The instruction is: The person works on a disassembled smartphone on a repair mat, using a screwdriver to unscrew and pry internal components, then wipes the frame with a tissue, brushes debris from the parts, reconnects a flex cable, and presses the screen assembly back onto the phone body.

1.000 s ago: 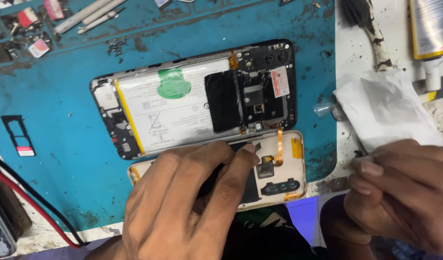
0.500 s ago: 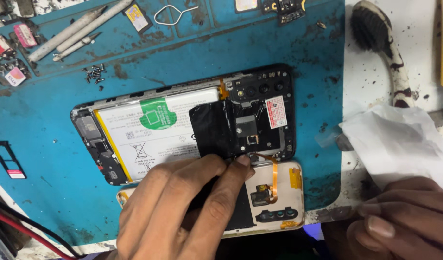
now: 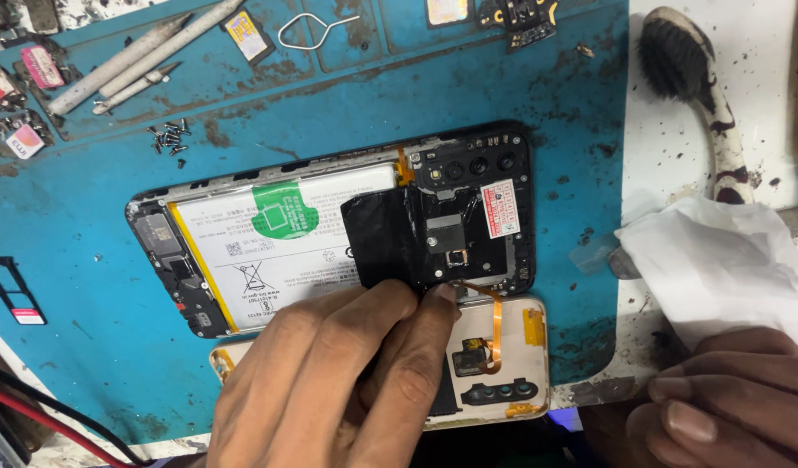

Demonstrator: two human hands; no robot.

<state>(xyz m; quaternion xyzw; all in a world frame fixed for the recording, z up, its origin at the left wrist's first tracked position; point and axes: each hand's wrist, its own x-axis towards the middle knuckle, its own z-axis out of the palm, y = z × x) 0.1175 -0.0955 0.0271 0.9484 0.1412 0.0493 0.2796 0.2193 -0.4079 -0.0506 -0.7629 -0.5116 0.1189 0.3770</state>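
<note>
Lying lengthwise left-to-right, opened phone (image 3: 330, 230) points its cameras right.

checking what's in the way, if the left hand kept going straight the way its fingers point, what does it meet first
The left hand points up and right; its fingertips already sit at the opened phone, so likely its black shield plate first, though depth is unclear.

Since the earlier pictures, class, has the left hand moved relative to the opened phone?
No: the left hand stays at the lower edge of the opened phone, by the orange flex cable.
</note>
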